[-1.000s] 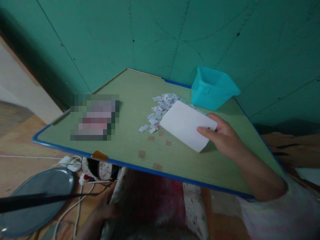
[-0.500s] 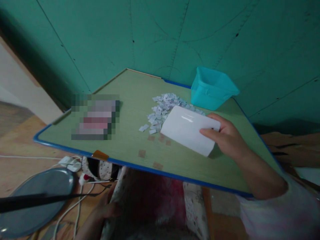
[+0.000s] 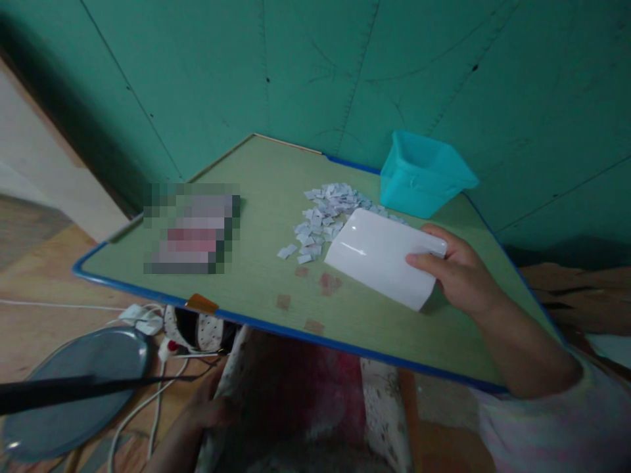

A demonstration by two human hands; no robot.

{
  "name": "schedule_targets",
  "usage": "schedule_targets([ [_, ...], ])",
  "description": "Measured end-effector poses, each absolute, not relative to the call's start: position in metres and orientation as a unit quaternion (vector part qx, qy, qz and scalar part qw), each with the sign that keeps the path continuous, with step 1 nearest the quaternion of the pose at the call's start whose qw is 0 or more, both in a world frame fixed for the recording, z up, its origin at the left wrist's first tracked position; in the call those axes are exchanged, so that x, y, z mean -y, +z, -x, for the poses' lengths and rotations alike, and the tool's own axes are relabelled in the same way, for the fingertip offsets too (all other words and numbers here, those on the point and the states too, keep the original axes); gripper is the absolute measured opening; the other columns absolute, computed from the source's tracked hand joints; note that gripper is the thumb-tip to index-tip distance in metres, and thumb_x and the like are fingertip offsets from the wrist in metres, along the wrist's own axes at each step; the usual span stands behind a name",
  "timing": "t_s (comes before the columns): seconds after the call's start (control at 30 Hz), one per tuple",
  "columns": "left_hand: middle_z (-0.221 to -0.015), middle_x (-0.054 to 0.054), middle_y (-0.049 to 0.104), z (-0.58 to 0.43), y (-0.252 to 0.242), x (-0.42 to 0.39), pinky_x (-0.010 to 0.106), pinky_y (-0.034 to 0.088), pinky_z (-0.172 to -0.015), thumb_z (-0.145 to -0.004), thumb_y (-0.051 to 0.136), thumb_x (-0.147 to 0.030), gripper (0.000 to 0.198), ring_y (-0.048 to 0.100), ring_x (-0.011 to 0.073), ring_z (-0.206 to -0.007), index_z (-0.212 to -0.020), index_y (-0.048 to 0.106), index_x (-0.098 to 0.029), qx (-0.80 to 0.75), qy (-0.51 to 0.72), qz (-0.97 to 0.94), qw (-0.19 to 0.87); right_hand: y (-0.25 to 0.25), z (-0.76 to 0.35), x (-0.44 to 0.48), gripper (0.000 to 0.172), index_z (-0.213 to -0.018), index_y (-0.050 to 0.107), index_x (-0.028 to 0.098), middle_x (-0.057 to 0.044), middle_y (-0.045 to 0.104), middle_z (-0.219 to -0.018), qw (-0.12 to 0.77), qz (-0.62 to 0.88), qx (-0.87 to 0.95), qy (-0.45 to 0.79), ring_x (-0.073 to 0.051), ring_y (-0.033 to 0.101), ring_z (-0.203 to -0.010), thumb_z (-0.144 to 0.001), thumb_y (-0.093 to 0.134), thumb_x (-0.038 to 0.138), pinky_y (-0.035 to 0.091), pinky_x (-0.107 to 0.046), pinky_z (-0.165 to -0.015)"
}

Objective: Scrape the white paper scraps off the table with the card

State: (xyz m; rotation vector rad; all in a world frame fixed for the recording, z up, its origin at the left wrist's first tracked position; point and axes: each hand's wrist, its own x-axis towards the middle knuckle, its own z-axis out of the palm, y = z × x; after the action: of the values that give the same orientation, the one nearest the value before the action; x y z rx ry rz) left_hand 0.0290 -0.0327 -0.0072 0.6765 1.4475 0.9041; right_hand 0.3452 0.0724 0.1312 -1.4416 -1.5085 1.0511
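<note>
A white glossy sheet (image 3: 379, 256), bent in a curve, is pinched at its right edge by my right hand (image 3: 456, 266), thumb on top and fingers behind. Its left edge lies beside a loose pile of small white paper pieces (image 3: 320, 220) and hides part of it. Whether the sheet touches the tabletop I cannot tell. My left hand (image 3: 210, 407) is low, below the table's front edge, against a white stained edge (image 3: 229, 368). It is dim there, and most of its fingers are hidden.
The pale green table (image 3: 256, 190) has a blue rim and stands against a green wall (image 3: 305, 66). A turquoise bin (image 3: 424, 177) sits at the back right. A pixelated flat object (image 3: 194, 233) lies left. White cables (image 3: 118, 427) and a grey oval lid-like thing (image 3: 73, 394) are on the floor.
My right hand has drawn the sheet slightly to the right, baring more of a reddish stain on the tabletop. The whole view has shifted a little; the left hand stays low.
</note>
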Motion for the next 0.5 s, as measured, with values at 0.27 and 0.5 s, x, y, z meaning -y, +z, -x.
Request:
schedule_targets([
  [0.27, -0.049, -0.006, 0.063, -0.029, -0.009, 0.036, 0.029, 0.051, -0.057, -0.031, 0.052, -0.008, 0.042, 0.058, 0.0212, -0.056, -0.069, 0.065, -0.023, -0.603, 0.411, -0.258, 0.633, 0.125, -0.341, -0.072, 0.017, -0.073, 0.051, 0.022, 0.003, 0.048, -0.059, 0.362, 0.562, 0.592, 0.451, -0.01, 0.045, -0.05, -0.067, 0.064, 0.03, 0.035, -0.021, -0.041],
  [0.5, -0.05, -0.004, 0.067, -0.018, -0.016, 0.037, 0.028, 0.047, -0.046, -0.037, 0.056, -0.008, 0.027, 0.06, 0.0217, -0.052, -0.058, 0.062, -0.023, -0.639, 0.39, -0.278, 0.601, 0.124, -0.333, -0.073, 0.019, -0.074, 0.048, 0.021, 0.004, 0.05, -0.063, 0.336, 0.547, 0.593, 0.487, -0.01, 0.048, -0.052, -0.066, 0.064, 0.03, 0.037, -0.021, -0.044],
])
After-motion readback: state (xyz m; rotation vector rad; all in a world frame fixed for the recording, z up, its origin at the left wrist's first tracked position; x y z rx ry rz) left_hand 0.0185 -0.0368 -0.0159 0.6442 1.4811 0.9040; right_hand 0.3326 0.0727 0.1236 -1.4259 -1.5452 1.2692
